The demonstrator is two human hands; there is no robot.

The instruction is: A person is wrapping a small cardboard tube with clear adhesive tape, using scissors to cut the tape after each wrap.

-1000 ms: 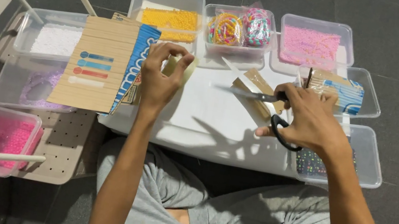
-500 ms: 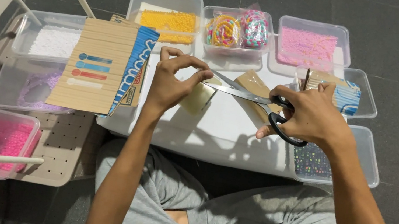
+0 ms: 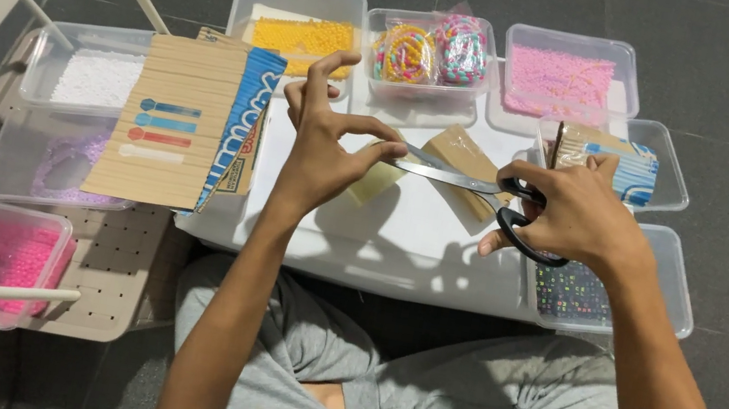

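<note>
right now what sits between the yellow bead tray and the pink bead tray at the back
In the head view, a clear tray holding two bags of multicoloured beads sits between the yellow bead tray and the pink bead tray.

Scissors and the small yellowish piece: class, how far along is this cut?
Done: the trays of beads are laid out around the white board. In hand: the left hand pinches the yellowish piece, and the right hand has the scissors with the blades at its edge. Left: the piece looks whole, not cut through.
</note>
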